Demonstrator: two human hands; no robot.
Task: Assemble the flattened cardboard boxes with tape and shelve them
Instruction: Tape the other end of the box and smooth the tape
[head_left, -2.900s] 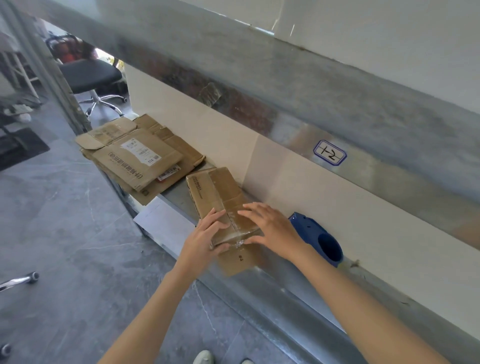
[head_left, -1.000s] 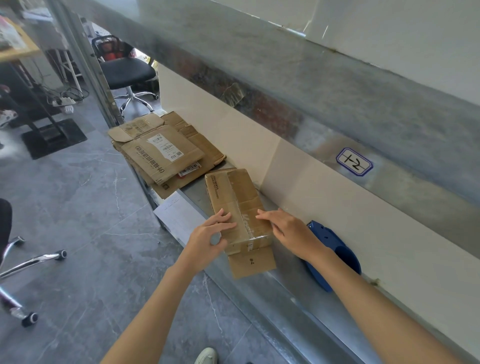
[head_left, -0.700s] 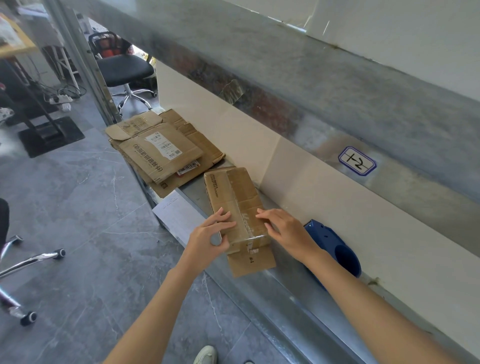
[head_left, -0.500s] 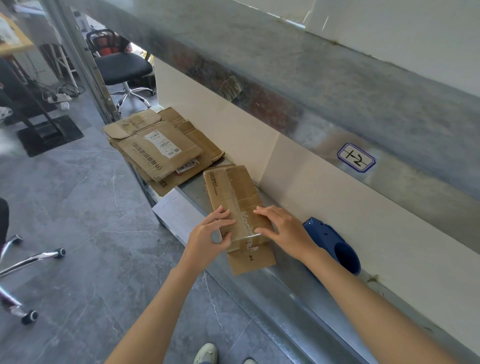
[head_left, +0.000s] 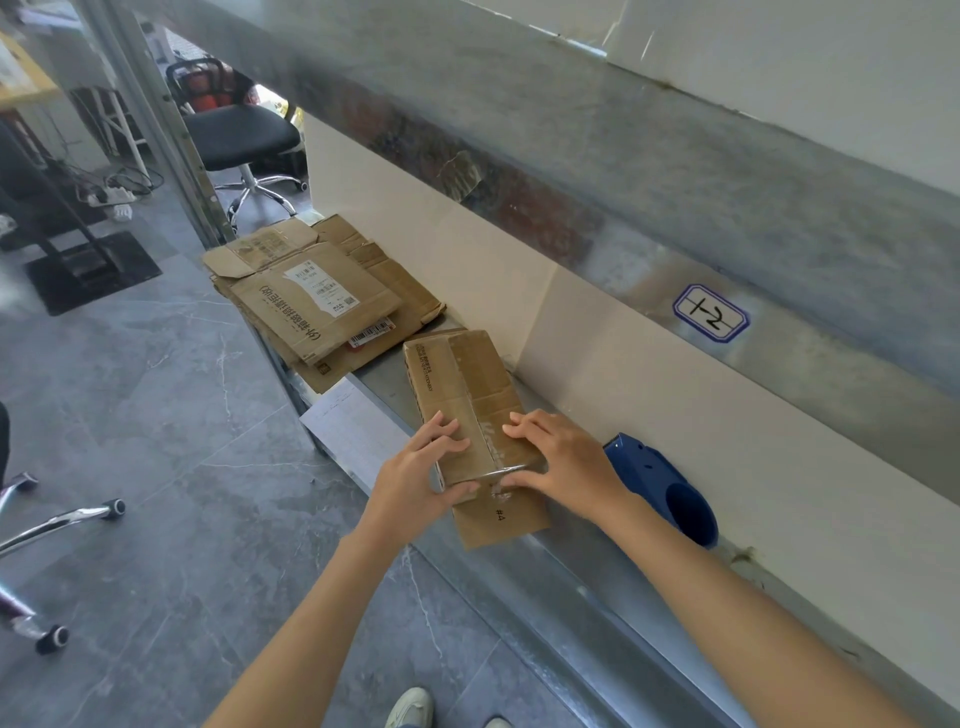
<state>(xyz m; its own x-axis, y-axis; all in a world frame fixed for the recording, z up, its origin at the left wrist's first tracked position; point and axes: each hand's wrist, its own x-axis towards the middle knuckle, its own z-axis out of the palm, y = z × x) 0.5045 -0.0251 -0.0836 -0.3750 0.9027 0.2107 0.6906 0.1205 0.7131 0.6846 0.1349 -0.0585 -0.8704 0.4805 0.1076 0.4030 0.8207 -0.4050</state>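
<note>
A small brown cardboard box (head_left: 462, 374) lies lengthwise on the metal shelf (head_left: 550, 587), with clear tape along its top seam. Its near end flap marked "#4" (head_left: 501, 519) sticks out flat toward me. My left hand (head_left: 415, 478) rests on the box's near left corner, fingers flat on top and thumb on the end face. My right hand (head_left: 566, 462) lies on the near right corner, fingers on the taped seam and thumb pressing the tape over the edge. A stack of flattened cardboard boxes (head_left: 311, 296) lies further left on the shelf.
A blue tape dispenser (head_left: 649, 473) lies on the shelf just right of my right hand, against the white back panel. A white sheet (head_left: 348, 426) hangs over the shelf's front edge. An upper shelf beam (head_left: 571, 130) runs overhead. Office chairs (head_left: 239, 135) stand on the floor.
Both hands slid toward the box's near end and their thumbs came down over the end edge. The box stayed where it was.
</note>
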